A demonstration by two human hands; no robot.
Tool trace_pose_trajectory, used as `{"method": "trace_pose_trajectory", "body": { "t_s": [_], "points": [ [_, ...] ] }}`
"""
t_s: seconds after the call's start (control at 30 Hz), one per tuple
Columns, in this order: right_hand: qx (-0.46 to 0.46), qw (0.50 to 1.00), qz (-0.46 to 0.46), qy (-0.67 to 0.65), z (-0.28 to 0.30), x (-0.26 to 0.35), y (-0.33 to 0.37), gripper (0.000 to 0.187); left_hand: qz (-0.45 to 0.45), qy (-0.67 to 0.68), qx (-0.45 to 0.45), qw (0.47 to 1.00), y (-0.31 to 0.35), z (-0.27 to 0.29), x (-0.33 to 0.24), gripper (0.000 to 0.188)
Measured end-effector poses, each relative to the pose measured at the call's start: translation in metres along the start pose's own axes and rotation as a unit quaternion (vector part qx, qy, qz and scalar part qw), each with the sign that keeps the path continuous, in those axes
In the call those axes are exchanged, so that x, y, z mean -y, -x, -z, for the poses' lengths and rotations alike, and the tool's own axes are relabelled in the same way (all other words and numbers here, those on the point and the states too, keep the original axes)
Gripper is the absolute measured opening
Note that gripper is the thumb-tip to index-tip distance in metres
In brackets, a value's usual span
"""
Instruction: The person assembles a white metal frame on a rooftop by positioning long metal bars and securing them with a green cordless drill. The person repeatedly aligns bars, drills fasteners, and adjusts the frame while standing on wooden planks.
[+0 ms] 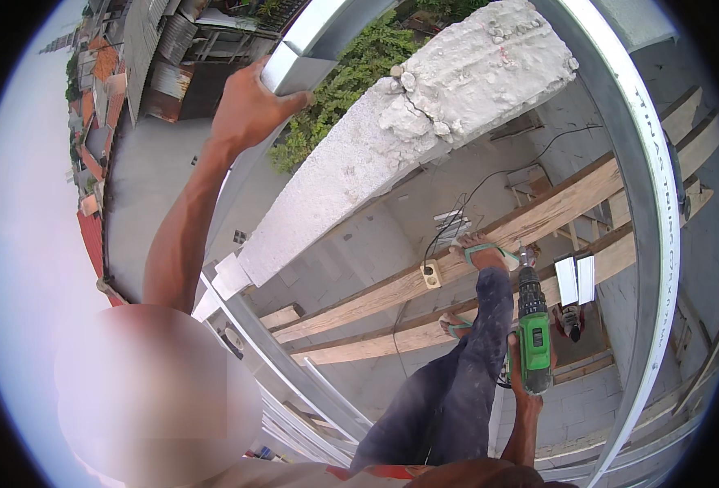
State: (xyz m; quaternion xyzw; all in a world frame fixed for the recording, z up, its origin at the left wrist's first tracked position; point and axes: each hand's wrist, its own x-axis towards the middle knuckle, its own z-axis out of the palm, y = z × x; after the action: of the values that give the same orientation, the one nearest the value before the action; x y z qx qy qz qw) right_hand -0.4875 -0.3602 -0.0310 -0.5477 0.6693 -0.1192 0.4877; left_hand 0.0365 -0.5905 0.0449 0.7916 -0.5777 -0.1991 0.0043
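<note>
At the upper left, my left hand [250,106] is closed around the squared end of a silver metal channel [294,69], beside a rough grey-white concrete wall top [335,171]. My right hand [522,374] grips a green and black cordless drill [535,346] at the lower right. The drill's chuck and bit point away from me, over the wooden planks, and the bit's tip touches no metal that I can make out. Part of the right hand's fingers is hidden behind the drill.
I stand in green flip-flops [487,253] on two wooden planks [359,305] high above a floor. A socket block [431,274] with a black cable sits on a plank. A long curved-looking metal channel [660,236] runs down the right. White strips [576,281] show below.
</note>
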Motion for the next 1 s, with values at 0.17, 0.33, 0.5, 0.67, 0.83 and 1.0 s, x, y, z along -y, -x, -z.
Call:
{"method": "trace_pose_trajectory", "body": {
  "t_s": [0.17,0.33,0.5,0.67,0.83,1.0],
  "points": [
    [0.032,0.998,0.046,-0.004,0.003,-0.018,0.006,0.028,-0.012,0.011,-0.029,0.999,0.007,-0.002,-0.002,0.061],
    [0.042,0.997,0.06,-0.014,0.012,0.018,0.006,0.023,0.01,0.015,-0.065,0.998,0.008,-0.011,0.011,0.066],
    [0.098,0.993,0.011,-0.072,0.021,0.036,0.002,0.032,-0.01,0.019,-0.041,0.999,0.005,-0.005,-0.002,0.065],
    [0.052,0.987,0.122,0.093,0.046,0.038,0.028,0.044,-0.034,0.01,-0.06,0.998,0.001,-0.01,0.001,0.064],
    [0.109,0.971,0.103,-0.184,0.121,0.139,0.006,0.052,0.023,-0.004,-0.046,0.999,0.018,-0.002,0.002,0.072],
    [-0.09,0.991,0.086,-0.047,0.209,0.174,0.002,0.066,0.03,-0.063,-0.029,0.997,0.047,-0.004,0.043,0.073]
  ]
}}
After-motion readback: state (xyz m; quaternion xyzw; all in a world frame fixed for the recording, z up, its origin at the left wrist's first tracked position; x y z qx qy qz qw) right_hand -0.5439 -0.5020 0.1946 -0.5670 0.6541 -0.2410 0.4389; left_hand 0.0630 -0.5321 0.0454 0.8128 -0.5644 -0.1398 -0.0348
